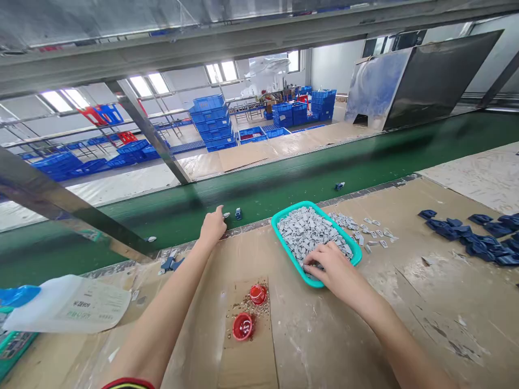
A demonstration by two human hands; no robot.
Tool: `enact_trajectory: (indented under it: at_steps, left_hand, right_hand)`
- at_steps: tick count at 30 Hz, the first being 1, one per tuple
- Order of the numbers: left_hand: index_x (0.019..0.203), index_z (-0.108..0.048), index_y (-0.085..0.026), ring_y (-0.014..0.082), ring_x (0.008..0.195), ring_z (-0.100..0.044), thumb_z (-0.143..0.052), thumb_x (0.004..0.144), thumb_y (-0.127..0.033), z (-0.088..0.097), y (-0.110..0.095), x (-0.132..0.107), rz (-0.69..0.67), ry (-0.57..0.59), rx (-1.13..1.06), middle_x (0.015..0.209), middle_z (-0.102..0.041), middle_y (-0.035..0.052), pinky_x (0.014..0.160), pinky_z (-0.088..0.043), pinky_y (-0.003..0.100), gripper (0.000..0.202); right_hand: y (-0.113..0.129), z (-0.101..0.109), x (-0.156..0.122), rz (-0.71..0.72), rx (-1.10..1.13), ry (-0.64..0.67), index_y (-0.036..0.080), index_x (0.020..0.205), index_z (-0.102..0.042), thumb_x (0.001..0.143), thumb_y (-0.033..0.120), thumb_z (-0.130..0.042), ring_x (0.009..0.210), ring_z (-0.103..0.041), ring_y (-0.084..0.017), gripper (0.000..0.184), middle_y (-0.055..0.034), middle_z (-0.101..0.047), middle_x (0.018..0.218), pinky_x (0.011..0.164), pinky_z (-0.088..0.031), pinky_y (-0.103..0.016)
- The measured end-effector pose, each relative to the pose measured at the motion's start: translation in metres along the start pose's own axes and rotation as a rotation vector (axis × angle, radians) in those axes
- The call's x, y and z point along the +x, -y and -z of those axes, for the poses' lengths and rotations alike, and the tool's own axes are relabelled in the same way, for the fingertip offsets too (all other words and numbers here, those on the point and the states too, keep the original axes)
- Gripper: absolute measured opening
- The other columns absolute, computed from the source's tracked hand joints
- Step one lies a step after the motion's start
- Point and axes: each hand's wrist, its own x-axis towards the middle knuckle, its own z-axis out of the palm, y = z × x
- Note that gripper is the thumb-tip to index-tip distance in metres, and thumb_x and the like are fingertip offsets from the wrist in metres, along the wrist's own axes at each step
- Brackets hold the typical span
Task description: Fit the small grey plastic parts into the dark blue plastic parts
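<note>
Our right hand (332,265) dips into the grey plastic pieces (304,232) that fill the teal tray (357,253); its thumb and fingers curl close together, but we cannot tell whether a piece is pinched between them. Our left hand (213,227) lies over the near edge of the green conveyor belt (279,186), index finger extended and the others folded under, so we cannot tell if it holds anything.

Just beyond the left fingertips sit a pale part (226,215) and a dark blue part (238,214); if the belt runs, a late grasp could let both slip past, or a careless finger could knock them askew. Digging hard under our right hand could tip pieces over the rim, adding to the loose grey pieces (344,221) beyond it. Between our forearms, a low sweep could upset the red cups (243,326), which look wet inside.

Our right fingertips are partly buried, and the frame cuts off the dark blue pile (482,237) farther right.
</note>
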Motion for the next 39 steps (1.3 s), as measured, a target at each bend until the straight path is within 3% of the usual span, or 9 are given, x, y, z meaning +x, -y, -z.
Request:
enact_trajectory:
  at_steps: [4,7,11,16,20,24,27,32,39]
  left_hand:
    - [0.12,-0.055,-0.007,0.0397,0.126,-0.039,-0.052,0.085,-0.028,-0.013,-0.016,0.007,-0.002,-0.043,-0.024,0.121,-0.057,0.0249,0.101,-0.032,0.051,0.041]
    - [0.109,-0.06,-0.008,0.0409,0.122,-0.042,-0.064,0.076,-0.03,-0.021,-0.025,0.011,0.04,-0.022,-0.106,0.113,-0.06,0.0239,0.101,-0.032,0.053,0.039]
    - [0.105,-0.061,-0.008,0.0382,0.113,-0.053,-0.068,0.072,-0.022,-0.017,-0.032,0.004,0.114,0.022,-0.317,0.106,-0.063,0.0222,0.098,-0.037,0.053,0.037]
    - [0.123,-0.056,-0.015,0.0219,0.09,-0.068,-0.063,0.079,-0.041,0.014,-0.036,-0.057,0.106,0.148,-0.729,0.1,-0.07,0.0117,0.086,-0.052,0.037,0.051]
    - [0.119,-0.057,-0.017,0.0222,0.102,-0.067,-0.069,0.078,-0.039,0.05,-0.036,-0.132,0.178,0.251,-1.194,0.105,-0.07,0.011,0.094,-0.05,0.035,0.048]
    - [0.103,-0.062,-0.018,0.0217,0.104,-0.066,-0.074,0.075,-0.032,0.073,-0.034,-0.194,0.324,0.145,-1.379,0.105,-0.071,0.0082,0.092,-0.052,0.032,0.033]
    - [0.103,-0.062,-0.019,0.021,0.099,-0.067,-0.074,0.075,-0.032,0.074,-0.034,-0.228,0.394,0.063,-1.373,0.103,-0.071,0.007,0.084,-0.055,0.03,0.033]
    - [0.105,-0.061,-0.02,0.0199,0.099,-0.066,-0.073,0.076,-0.033,0.059,-0.042,-0.255,0.412,-0.045,-1.314,0.106,-0.069,0.006,0.083,-0.055,0.029,0.034]
    - [0.1,-0.062,-0.019,0.0205,0.097,-0.067,-0.076,0.072,-0.031,0.054,-0.048,-0.256,0.391,-0.04,-1.308,0.101,-0.07,0.0055,0.086,-0.055,0.031,0.033]
  right_hand:
    - [0.003,0.004,-0.001,-0.053,0.151,-0.044,0.023,0.088,-0.063,0.09,0.025,-0.05,0.093,-0.056,-0.027,0.013,-0.0078,-0.066,0.091,0.071,-0.045,-0.037]
    - [0.008,0.006,-0.001,-0.063,0.308,-0.073,0.024,0.091,-0.062,0.091,0.031,-0.05,0.086,-0.059,-0.023,0.014,-0.0063,-0.067,0.092,0.069,-0.045,-0.036]
    - [0.024,0.002,-0.005,-0.095,0.55,-0.106,0.025,0.079,-0.067,0.079,0.036,-0.068,0.067,-0.059,-0.019,0.011,-0.0028,-0.07,0.082,0.059,-0.043,-0.032]
    - [0.047,-0.013,-0.015,-0.211,0.835,-0.04,0.022,0.075,-0.07,0.063,0.032,-0.082,0.069,-0.063,-0.019,0.02,-0.0018,-0.07,0.074,0.059,-0.046,-0.031]
    - [0.059,-0.03,-0.022,-0.23,0.953,0.069,0.02,0.069,-0.07,0.062,0.036,-0.082,0.059,-0.06,-0.016,0.021,-0.0022,-0.07,0.072,0.054,-0.047,-0.029]
    - [0.064,-0.05,-0.025,-0.227,0.996,0.109,0.019,0.071,-0.068,0.066,0.039,-0.079,0.063,-0.062,-0.016,0.023,-0.0027,-0.069,0.072,0.054,-0.048,-0.027]
    - [0.065,-0.063,-0.024,-0.259,0.979,0.115,0.018,0.075,-0.067,0.069,0.042,-0.076,0.067,-0.062,-0.017,0.026,-0.0036,-0.069,0.074,0.053,-0.048,-0.026]
    - [0.064,-0.078,-0.019,-0.265,0.925,0.098,0.017,0.074,-0.067,0.07,0.045,-0.075,0.065,-0.061,-0.016,0.029,-0.0047,-0.07,0.075,0.055,-0.049,-0.026]
    - [0.064,-0.083,-0.019,-0.34,0.911,0.061,0.015,0.076,-0.071,0.065,0.046,-0.078,0.066,-0.064,-0.019,0.034,-0.008,-0.072,0.074,0.063,-0.054,-0.032]
